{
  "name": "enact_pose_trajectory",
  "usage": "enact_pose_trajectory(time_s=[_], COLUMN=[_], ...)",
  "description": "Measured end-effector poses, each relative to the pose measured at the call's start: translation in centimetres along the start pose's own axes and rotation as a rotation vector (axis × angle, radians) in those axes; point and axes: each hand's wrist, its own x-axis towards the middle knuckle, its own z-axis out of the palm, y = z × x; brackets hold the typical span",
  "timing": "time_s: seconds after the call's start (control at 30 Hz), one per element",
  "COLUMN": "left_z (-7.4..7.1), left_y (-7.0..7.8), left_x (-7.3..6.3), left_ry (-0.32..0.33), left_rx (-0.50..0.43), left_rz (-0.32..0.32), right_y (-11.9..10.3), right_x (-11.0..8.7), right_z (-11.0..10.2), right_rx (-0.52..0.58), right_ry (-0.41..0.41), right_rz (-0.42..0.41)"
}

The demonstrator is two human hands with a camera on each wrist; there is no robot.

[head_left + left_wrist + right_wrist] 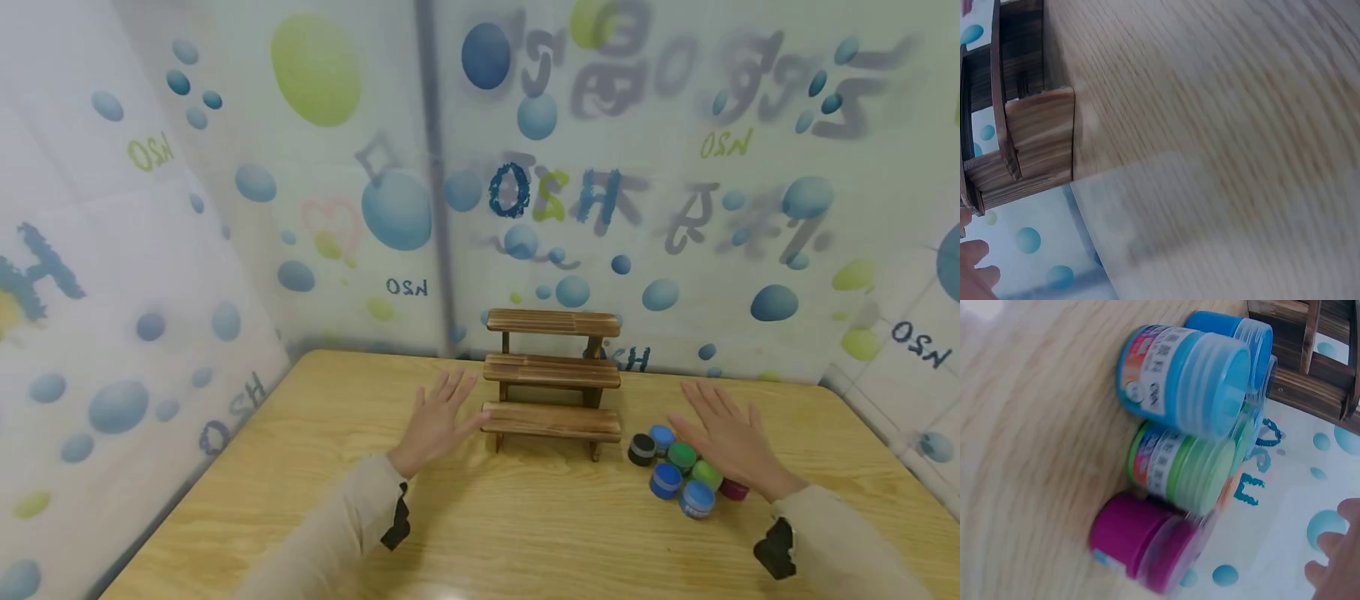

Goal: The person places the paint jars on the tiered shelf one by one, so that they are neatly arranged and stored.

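A three-tier dark brown wooden stand point(551, 421) is at the back middle of the table. My left hand point(437, 425) hovers at its left side with fingers spread and nothing held; the thumb tip overlaps the lowest step in the head view, and I cannot tell if it touches. To the stand's right is a cluster of small paint jars: black point(642, 450), blue point(665, 481), light blue point(698, 500), dark green point(682, 457), lime green point(1179, 467) and magenta point(1141, 544) among them. Over the cluster's right side my right hand point(738, 437) is held flat, fingers extended, partly hiding jars.
Light wood-grain table point(300, 508) spreads beneath everything. Behind it and at both sides hang pale sheets point(360, 317) printed with blue and green bubbles and lettering. Each wrist carries a black strap-on device point(777, 548) below the sleeve cuff.
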Motion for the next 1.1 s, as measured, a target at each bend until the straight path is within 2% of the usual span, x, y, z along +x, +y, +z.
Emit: enact_pose_trajectory(time_s=[0.17,0.43,0.57,0.67,0.8,0.97,1.1], left_z=[0.4,0.9,1.5,1.9,2.1,2.3,2.5], left_y=[0.3,0.6,0.7,0.8,1.0,1.0,0.8], left_x=[0.1,0.2,0.3,0.3,0.2,0.5,0.7], left_ry=[0.039,0.053,0.065,0.053,0.030,0.013,0.010], left_rx=[-0.075,-0.342,-0.412,-0.451,-0.503,-0.545,-0.561], left_rz=[-0.012,-0.056,-0.053,-0.071,-0.111,-0.139,-0.154], right_y=[0.8,1.9,2.7,3.4,3.9,4.5,5.0], right_x=[-0.9,-2.1,-2.8,-3.3,-3.9,-4.9,-5.4], right_z=[-0.2,0.0,0.3,0.3,0.2,0.2,0.4], right_rx=[0.038,0.090,0.127,0.202,0.285,0.276,0.318], right_ry=[0.011,0.041,0.054,0.054,0.027,0.000,-0.007], right_rz=[-0.015,-0.042,-0.060,-0.083,-0.051,0.029,0.055])
